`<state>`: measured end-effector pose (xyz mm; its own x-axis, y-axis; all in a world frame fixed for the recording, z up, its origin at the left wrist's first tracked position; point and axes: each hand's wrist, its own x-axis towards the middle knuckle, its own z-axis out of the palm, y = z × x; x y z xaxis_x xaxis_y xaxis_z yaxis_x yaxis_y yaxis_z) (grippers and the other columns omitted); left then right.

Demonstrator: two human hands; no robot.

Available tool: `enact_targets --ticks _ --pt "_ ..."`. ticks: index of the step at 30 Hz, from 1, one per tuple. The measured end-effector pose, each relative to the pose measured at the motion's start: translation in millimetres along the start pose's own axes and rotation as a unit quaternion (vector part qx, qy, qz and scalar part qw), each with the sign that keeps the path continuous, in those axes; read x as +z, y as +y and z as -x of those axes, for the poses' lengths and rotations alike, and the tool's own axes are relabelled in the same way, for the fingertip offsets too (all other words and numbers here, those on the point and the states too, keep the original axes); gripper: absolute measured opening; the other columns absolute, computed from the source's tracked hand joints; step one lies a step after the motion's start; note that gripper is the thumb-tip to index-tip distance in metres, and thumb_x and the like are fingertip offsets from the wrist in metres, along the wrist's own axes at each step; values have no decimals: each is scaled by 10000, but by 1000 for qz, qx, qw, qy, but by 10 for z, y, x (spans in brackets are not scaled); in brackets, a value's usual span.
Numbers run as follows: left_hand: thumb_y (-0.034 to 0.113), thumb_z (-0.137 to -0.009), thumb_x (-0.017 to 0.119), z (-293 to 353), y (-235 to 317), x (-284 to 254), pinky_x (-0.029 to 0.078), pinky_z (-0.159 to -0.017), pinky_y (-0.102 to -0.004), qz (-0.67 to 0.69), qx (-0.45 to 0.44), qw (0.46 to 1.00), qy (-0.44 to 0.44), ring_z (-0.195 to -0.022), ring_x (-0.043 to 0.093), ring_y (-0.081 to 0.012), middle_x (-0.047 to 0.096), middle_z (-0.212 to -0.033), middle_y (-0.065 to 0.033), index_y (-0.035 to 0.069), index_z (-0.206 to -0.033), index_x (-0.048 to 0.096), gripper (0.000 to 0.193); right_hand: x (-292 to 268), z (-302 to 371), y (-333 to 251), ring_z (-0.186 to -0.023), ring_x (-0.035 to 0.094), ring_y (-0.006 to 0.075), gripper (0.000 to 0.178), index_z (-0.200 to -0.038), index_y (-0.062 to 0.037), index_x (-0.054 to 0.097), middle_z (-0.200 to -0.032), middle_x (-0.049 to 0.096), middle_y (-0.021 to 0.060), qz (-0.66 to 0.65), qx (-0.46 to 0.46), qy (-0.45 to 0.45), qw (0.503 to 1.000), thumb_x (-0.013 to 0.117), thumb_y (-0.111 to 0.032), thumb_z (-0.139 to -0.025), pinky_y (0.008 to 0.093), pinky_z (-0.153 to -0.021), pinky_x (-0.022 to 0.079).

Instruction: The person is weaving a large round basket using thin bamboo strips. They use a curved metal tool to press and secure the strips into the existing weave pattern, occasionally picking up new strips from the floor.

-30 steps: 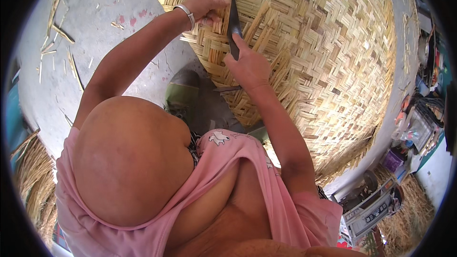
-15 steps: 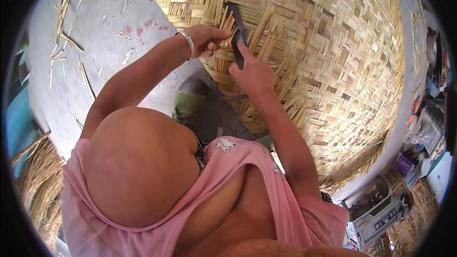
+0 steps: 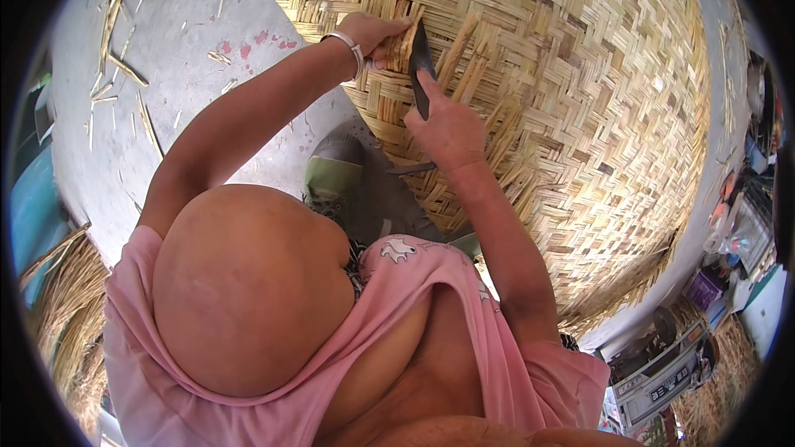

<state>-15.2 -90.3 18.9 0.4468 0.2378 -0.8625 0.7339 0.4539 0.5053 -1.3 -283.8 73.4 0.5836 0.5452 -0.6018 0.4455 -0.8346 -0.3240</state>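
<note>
From afar I see a pink shirt (image 3: 389, 298) bearing a white animal print (image 3: 399, 249); beyond the shirt, 1 silvery bangle (image 3: 358, 58) and 1 green, dark-toed shoe (image 3: 331, 175).

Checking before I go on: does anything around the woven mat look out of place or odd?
Loose straw strips lie scattered on the grey floor at left, off the woven mat, and reddish blotches mark that floor; cause unclear. Strip ends stick up beside the dark blade in the right hand, breaking the flat weave.

Since half a second ago, the left hand (image 3: 368, 37) has moved farther from the green shoe (image 3: 335, 169); beyond that shoe, the knife (image 3: 421, 58) leans less leftward and the strips (image 3: 402, 45) look less fanned.
</note>
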Motion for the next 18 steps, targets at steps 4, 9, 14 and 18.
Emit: enact_targets --ticks 4,9,14,18 --pt "361 -820 777 -35 -83 -69 373 -343 -268 3 19 1000 -21 -375 480 -108 499 -512 11 63 -732 618 349 -44 -16 11 -764 685 337 631 -1428 -263 442 -821 700 144 2 8 -17 1000 588 -382 -825 470 -693 544" --pt "324 -825 776 66 20 -65 398 -342 -240 -91 49 994 -40 -385 520 -110 562 -562 -10 60 -742 601 327 -190 -2 -29 -806 686 347 454 -1301 -184 557 -846 693 180 63 -29 19 997 568 -360 -882 467 -686 549" --pt "251 -840 754 -101 -132 -103 392 -326 -231 -31 43 997 -57 -371 514 -118 571 -559 -28 53 -734 595 276 -414 -350 -150 -903 669 373 379 -1088 -60 656 -936 682 219 35 -63 154 985 528 -387 -944 484 -744 543" --pt "281 -862 720 -54 -59 -103 393 -331 -258 -58 28 996 -69 -380 529 -137 565 -551 -47 33 -755 605 293 -322 -822 -200 -921 664 396 373 -993 -9 688 -952 686 229 -67 -12 48 997 545 -347 -928 496 -786 534"
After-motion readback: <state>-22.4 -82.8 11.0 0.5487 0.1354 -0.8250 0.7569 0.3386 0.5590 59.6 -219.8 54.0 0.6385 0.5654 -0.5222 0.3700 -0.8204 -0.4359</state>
